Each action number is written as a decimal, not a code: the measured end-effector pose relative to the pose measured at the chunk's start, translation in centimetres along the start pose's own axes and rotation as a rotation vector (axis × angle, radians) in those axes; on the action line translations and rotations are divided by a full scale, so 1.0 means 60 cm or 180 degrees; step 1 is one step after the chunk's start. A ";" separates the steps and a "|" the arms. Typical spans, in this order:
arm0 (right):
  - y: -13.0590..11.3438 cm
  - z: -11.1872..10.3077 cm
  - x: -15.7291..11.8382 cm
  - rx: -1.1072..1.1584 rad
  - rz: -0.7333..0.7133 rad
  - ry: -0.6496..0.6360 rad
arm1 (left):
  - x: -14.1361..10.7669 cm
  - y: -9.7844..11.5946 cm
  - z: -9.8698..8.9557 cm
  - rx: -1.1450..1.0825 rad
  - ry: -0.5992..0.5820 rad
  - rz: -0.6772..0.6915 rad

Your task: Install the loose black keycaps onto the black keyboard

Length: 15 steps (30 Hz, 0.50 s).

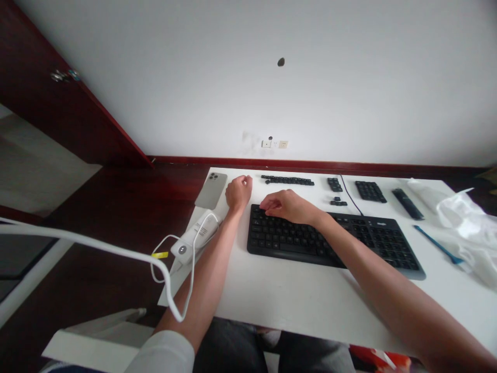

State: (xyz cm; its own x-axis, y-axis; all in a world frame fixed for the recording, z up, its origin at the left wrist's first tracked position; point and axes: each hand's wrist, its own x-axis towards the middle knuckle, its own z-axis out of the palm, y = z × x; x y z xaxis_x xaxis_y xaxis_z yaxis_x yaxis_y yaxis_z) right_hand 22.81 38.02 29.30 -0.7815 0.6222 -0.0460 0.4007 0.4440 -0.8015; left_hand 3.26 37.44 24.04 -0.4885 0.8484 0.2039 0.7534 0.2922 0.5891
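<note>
L hand (238,192): curled, contents unclear | R hand (285,205): bent over keyboard (297,241), grip unclear | keycap row (289,180): beyond R hand | phone (212,191): left of L hand

Bare L hand (238,194) fwd, fingers curled; bare L forearm (213,272) extended. Bare R hand (289,206) arched, fingers bent; bare R forearm (368,269) slants in fr. R.

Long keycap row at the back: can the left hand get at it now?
Likely yes: the left hand is just left of the keycap row, with only table between; the right hand, at the keyboard, leaves that way free.
</note>
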 end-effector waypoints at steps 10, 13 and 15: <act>-0.031 0.027 -0.006 -0.0971 -0.0178 -0.0006 | -0.002 -0.002 -0.002 0.0040 -0.0009 0.0085; -0.034 0.033 -0.007 -0.1221 -0.0196 0.0008 | -0.002 -0.002 -0.001 0.0056 -0.0039 0.0049; -0.033 0.038 -0.006 -0.1406 -0.0188 0.0017 | -0.002 -0.002 0.000 0.0074 -0.0051 0.0038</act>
State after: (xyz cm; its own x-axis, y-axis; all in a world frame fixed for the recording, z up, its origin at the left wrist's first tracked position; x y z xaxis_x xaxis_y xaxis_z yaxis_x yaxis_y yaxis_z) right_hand 21.22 35.41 29.55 -0.8072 0.5903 -0.0037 0.5222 0.7110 -0.4709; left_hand 3.20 37.31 23.97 -0.4724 0.8588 0.1981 0.7692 0.2920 0.5685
